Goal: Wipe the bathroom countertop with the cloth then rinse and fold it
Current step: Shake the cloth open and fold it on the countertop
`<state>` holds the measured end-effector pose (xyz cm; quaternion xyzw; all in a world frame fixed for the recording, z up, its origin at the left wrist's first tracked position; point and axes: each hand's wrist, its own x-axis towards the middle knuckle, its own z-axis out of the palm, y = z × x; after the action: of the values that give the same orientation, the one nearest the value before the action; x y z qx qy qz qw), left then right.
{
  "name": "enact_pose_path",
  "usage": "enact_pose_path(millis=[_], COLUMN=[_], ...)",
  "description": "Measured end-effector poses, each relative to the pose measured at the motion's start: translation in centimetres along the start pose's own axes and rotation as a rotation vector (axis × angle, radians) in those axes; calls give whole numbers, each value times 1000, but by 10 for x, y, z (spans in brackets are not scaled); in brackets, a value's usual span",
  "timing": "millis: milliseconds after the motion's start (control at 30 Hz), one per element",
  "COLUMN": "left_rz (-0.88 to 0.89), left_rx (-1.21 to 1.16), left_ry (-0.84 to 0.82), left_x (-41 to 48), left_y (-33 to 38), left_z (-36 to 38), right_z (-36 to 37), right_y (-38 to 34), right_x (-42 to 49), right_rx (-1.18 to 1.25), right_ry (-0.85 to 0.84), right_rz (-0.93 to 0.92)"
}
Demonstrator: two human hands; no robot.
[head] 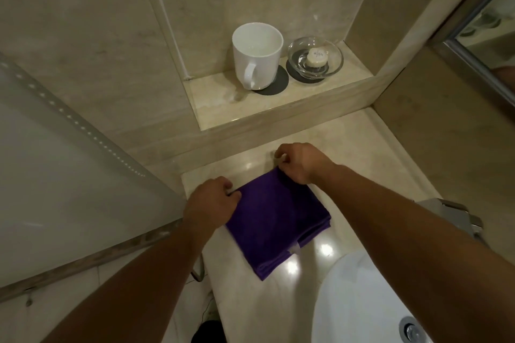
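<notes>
Cloth [276, 220] folded on countertop [362, 147]; glass dish [336, 60] holds soap [316, 57].

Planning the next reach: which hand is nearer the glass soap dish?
Right. The right hand pinches the cloth in front of the soap dish; the left hand grips it farther left and back.

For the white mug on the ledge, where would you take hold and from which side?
Take the white mug by its handle, coming from the front: it stands upright on a dark coaster with the handle turned towards the person. The glass soap dish sits close on its right, so that side looks cramped.
</notes>
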<state>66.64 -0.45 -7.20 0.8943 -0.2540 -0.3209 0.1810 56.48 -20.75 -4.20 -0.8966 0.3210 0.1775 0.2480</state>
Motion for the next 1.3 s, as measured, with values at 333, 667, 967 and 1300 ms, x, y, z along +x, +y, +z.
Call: enact_pose_path(millis=[333,667,967,1300], left_rz=[23,30,66,263], left_rx=[-32,-2,40,130], left_ry=[-64,-57,-161,-106], left_x=[-3,-2,3,-22], left_y=[-2,-3,-7,29], left_z=[-4,-6,-13,-46], right_z=[-17,5,-10,-57], right_y=[-7,-3,-12,-10], right_x=[5,5,7,-52], right_rx=[509,113,-298,-334], right_ry=[-116,69,-185,-198], right_rz=[343,-64,-216,-168])
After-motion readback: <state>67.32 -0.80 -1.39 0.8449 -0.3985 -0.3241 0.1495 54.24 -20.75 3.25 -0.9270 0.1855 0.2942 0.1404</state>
